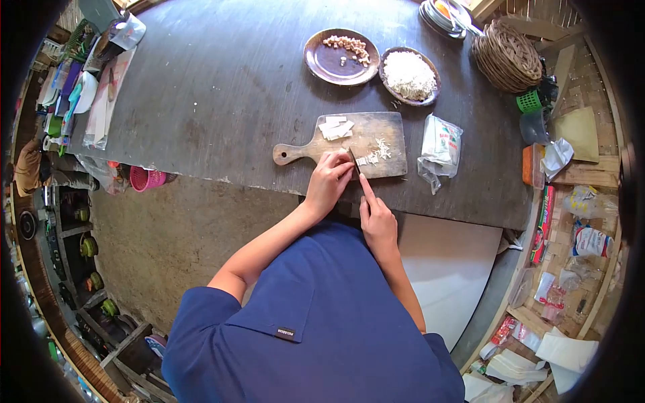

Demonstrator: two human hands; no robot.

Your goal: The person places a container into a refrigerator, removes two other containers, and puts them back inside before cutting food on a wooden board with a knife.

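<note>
On the dark table lies a wooden cutting board point(383, 127) with its handle to the left. Flat white slices point(336, 127) are stacked near its upper left, and thin white strips point(381, 149) lie at its right. My right hand point(378, 225) is closed round a small knife point(355, 161), index finger stretched along its back. The blade stands on the board beside the fingertips of my left hand point(330, 176). Those fingertips are pressed together on the board's front part; what they hold is hidden. Short cut pieces point(367, 160) lie just right of the blade.
Behind the board are a plate point(329, 68) with brown cubes and a bowl point(409, 75) of white shreds. A plastic packet point(441, 142) lies to the right. Stacked plates point(440, 20) and woven baskets point(507, 57) stand at the back right; utensils point(84, 91) crowd the left edge.
</note>
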